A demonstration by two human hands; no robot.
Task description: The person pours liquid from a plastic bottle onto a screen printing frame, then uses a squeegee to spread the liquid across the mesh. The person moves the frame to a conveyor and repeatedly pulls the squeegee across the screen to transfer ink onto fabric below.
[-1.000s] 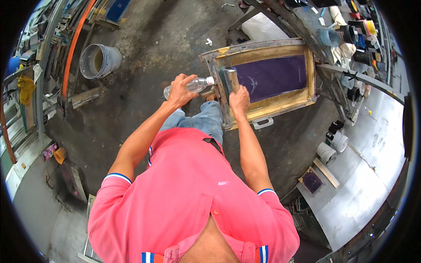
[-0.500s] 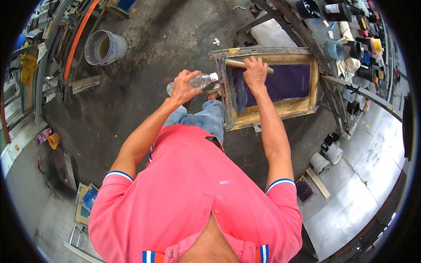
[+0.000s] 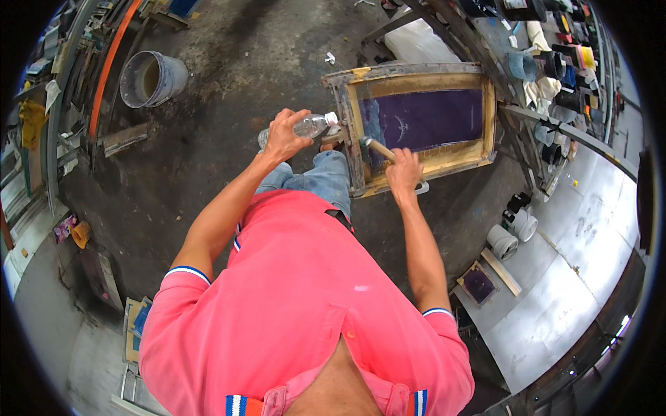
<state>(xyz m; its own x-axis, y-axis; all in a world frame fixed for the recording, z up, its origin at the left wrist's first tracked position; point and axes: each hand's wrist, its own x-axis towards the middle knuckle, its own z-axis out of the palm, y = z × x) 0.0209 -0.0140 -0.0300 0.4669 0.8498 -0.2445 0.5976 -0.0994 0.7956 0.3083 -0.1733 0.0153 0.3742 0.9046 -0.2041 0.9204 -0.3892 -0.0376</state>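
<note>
Moved to the frame's near edge (image 3: 454, 165), right hand (image 3: 404, 172) grips tool (image 3: 379, 148); left hand (image 3: 284, 136) encircles bottle (image 3: 312, 127), seemingly steadying it.

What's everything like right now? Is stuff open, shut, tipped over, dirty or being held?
Clear plastic bottle: capped, tilted, held by the left hand
Wooden-handled tool: slanted, handle gripped by the right hand
Framed purple screen: bluish smear at its left end
Grey bucket: upright, open, apparently cloudy liquid inside
</note>
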